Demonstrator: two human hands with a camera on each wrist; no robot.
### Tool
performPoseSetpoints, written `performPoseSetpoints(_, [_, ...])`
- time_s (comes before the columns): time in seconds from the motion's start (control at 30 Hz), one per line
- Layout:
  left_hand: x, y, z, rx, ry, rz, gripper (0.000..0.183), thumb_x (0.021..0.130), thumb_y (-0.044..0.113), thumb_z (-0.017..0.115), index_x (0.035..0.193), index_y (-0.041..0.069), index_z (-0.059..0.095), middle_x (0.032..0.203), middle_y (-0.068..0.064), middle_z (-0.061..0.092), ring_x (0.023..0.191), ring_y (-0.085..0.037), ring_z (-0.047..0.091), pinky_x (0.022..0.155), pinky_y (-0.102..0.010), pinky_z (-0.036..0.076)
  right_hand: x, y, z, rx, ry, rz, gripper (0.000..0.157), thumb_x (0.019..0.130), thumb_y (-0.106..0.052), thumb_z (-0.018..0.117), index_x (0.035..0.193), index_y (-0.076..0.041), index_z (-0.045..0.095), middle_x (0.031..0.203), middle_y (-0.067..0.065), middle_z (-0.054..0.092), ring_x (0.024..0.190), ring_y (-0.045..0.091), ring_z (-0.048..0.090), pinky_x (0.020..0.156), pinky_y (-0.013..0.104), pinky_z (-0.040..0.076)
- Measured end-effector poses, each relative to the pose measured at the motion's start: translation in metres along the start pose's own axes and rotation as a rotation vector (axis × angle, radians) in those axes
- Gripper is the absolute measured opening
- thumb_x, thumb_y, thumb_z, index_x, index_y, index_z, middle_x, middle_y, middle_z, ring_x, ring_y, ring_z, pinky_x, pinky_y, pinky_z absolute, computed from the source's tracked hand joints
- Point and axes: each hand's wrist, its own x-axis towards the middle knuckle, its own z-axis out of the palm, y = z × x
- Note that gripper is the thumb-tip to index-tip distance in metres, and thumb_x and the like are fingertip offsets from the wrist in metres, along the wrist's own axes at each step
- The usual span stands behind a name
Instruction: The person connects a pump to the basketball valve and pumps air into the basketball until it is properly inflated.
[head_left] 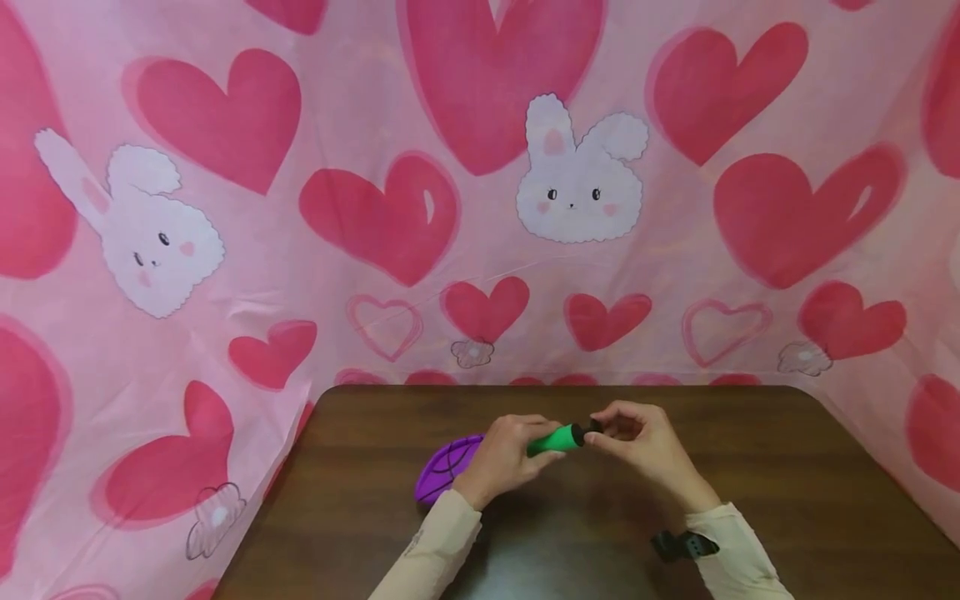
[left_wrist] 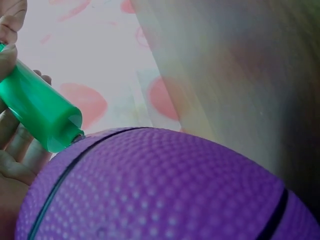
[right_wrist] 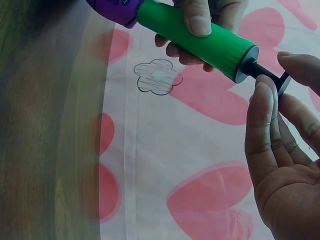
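A green hand pump [right_wrist: 200, 37] with a black end cap slants between my hands. My left hand [head_left: 504, 454] grips its barrel, thumb along one side and fingers beneath. At the other end, my right hand [head_left: 641, 437] pinches the black plunger handle [right_wrist: 283, 84], and a short length of black rod shows outside the barrel. A purple ball [left_wrist: 170, 185] with black lines and a pebbled skin sits at the pump's nozzle end, joined there by a thin metal piece. It looks partly flattened in the head view, and my left hand and forearm cover part of it.
Below the hands lies a dark brown wooden table [head_left: 360, 542]. Pink cloth [head_left: 480, 258] printed with hearts and rabbits hangs behind it and along both sides. A black strap [head_left: 682, 546] is around the right wrist, by a pale sleeve.
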Motion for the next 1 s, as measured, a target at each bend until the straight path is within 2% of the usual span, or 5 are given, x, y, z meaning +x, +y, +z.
performPoseSetpoints(0.23, [-0.001,-0.003,-0.001,-0.028,0.001,-0.015,0.033,0.087,0.024,0.086,0.118,0.015,0.079,0.105,0.002,0.08,0.085,-0.006,0.07,0.081,-0.017,0.056,0.0,-0.003,0.0,-0.007,0.007,-0.014,0.023,0.085,-0.008,0.085,0.104,0.0,0.076,0.086,0.011,0.078,0.069,0.013,0.071,0.067,0.027,0.062])
performPoseSetpoints(0.53, [-0.003,-0.003,0.001,-0.034,-0.015,-0.034,0.033,0.09,0.03,0.083,0.12,0.016,0.079,0.105,0.004,0.079,0.087,-0.006,0.07,0.083,-0.016,0.056,-0.003,-0.006,-0.025,-0.06,0.048,-0.112,0.021,0.082,-0.002,0.086,0.102,-0.002,0.077,0.082,-0.006,0.077,0.067,0.007,0.07,0.06,0.025,0.059])
performPoseSetpoints(0.67, [-0.004,-0.003,0.003,-0.025,-0.019,-0.033,0.034,0.089,0.028,0.084,0.12,0.015,0.078,0.107,0.003,0.08,0.088,-0.007,0.07,0.084,-0.017,0.056,-0.008,-0.006,-0.039,-0.024,0.064,-0.143,0.022,0.081,0.005,0.084,0.1,-0.002,0.078,0.08,-0.009,0.075,0.064,0.006,0.069,0.055,0.024,0.056])
performPoseSetpoints(0.83, [-0.002,-0.003,0.002,-0.029,-0.017,-0.029,0.036,0.088,0.027,0.085,0.121,0.015,0.078,0.108,0.002,0.08,0.09,-0.007,0.072,0.085,-0.018,0.057,-0.012,-0.009,-0.058,0.093,0.08,-0.185,0.031,0.079,0.018,0.078,0.1,-0.005,0.079,0.081,-0.009,0.076,0.063,0.007,0.069,0.054,0.024,0.056])
performPoseSetpoints(1.0, [-0.002,-0.002,0.0,-0.035,-0.028,-0.036,0.036,0.089,0.03,0.084,0.122,0.015,0.078,0.109,0.002,0.08,0.091,-0.007,0.073,0.085,-0.017,0.057,-0.016,-0.011,-0.071,0.11,0.098,-0.196,0.037,0.078,0.023,0.075,0.1,-0.006,0.079,0.083,-0.012,0.075,0.065,0.006,0.07,0.056,0.022,0.057])
